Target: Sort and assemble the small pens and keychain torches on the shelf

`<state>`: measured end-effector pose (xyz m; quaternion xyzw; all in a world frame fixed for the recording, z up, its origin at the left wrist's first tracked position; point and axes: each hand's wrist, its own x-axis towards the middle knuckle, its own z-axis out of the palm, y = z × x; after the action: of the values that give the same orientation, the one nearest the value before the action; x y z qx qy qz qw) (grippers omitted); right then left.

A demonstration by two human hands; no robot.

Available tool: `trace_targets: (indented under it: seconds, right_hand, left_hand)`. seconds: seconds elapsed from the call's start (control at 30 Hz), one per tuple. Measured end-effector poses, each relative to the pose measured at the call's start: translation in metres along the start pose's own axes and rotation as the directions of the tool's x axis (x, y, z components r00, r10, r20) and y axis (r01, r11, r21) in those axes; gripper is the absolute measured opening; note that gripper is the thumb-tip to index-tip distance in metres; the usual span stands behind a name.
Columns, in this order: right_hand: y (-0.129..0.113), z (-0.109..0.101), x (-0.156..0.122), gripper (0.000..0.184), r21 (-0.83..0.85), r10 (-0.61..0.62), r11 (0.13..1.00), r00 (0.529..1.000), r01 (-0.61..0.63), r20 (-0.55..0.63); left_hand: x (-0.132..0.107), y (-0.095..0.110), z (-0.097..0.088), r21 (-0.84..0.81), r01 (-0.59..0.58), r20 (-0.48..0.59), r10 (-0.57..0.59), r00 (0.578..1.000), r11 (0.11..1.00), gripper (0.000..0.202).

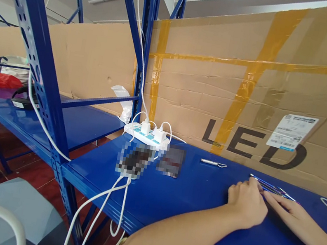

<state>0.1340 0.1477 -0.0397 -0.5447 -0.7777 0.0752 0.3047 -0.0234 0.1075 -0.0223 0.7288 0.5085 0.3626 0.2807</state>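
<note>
We should keep the pens (pixel 274 189) level near the back edge of the shelf (pixel 190 189), left hand (pixel 246 205) curled, right hand (pixel 291 211) outstretched; whether our fingers (pixel 235 191) clamp them, we cannot tell.

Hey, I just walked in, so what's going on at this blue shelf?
A person has the left hand and right hand close together at some thin, pen-like sticks on the shelf; the grip is partly hidden. A silver clip-like piece lies apart, to the left of the hands. Farther left is a power strip with two white plugs in it, in front of a cardboard sheet marked LED.
</note>
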Motion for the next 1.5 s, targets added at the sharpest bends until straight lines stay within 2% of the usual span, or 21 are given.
trace_targets:
  seconds: [0.1,0.27,0.4,0.5,0.57,0.63,0.7,0.83,0.93,1.17,1.33,1.5]
  right_hand:
    - [0.003,0.000,0.000,0.060,0.095,0.117,0.987,0.987,-0.128,0.112]
    - [0.002,-0.002,-0.002,0.062,0.187,0.144,0.968,0.980,-0.168,0.136]
    - [-0.010,-0.002,-0.005,0.068,0.335,0.173,0.913,0.965,-0.233,0.199]
    - [-0.015,-0.001,-0.005,0.066,0.411,0.103,0.891,0.966,-0.195,0.236]
    - [-0.016,-0.001,-0.005,0.062,0.378,0.039,0.919,0.982,-0.108,0.186]
    - [-0.016,-0.002,-0.004,0.056,0.288,-0.034,0.958,0.994,0.001,0.106]
    - [-0.016,-0.004,-0.004,0.053,0.247,-0.089,0.967,0.991,0.061,0.104]
    - [-0.018,-0.005,-0.006,0.049,0.249,-0.128,0.965,0.978,0.084,0.164]
    - [-0.019,-0.003,-0.008,0.044,0.247,-0.179,0.959,0.972,0.137,0.155]
    - [-0.015,-0.002,-0.006,0.045,0.261,-0.224,0.946,0.969,0.191,0.106]
    - [-0.013,-0.004,-0.008,0.050,0.237,-0.158,0.963,0.982,0.129,0.107]
    - [-0.014,-0.003,-0.010,0.048,0.279,-0.172,0.953,0.971,0.121,0.164]
  left_hand:
    - [-0.002,0.001,0.000,0.003,-0.014,0.000,0.014,1.000,1.000,0.036]
    - [-0.001,0.000,0.000,-0.025,-0.078,-0.024,0.078,0.997,0.997,0.037]
    - [0.007,-0.007,0.003,-0.202,-0.135,-0.030,0.131,0.991,0.970,0.034]
    - [0.014,-0.013,0.008,-0.353,-0.077,-0.077,0.053,0.996,0.932,0.028]
    - [0.018,-0.014,0.010,-0.483,-0.023,-0.110,-0.035,0.993,0.875,0.020]
    - [0.020,-0.015,0.009,-0.624,0.046,-0.114,-0.149,0.982,0.780,0.014]
    - [0.022,-0.015,0.007,-0.661,0.066,-0.089,-0.165,0.982,0.748,0.016]
    - [0.024,-0.013,-0.001,-0.720,0.142,0.022,-0.183,0.983,0.679,0.026]
    - [0.024,-0.010,-0.007,-0.750,0.192,0.075,-0.206,0.976,0.633,0.036]
    - [0.020,-0.005,-0.010,-0.743,0.209,0.087,-0.218,0.972,0.636,0.036]
    - [0.018,-0.004,-0.009,-0.727,0.216,0.094,-0.216,0.972,0.651,0.036]
    - [0.018,-0.004,-0.008,-0.740,0.218,0.075,-0.244,0.967,0.636,0.037]
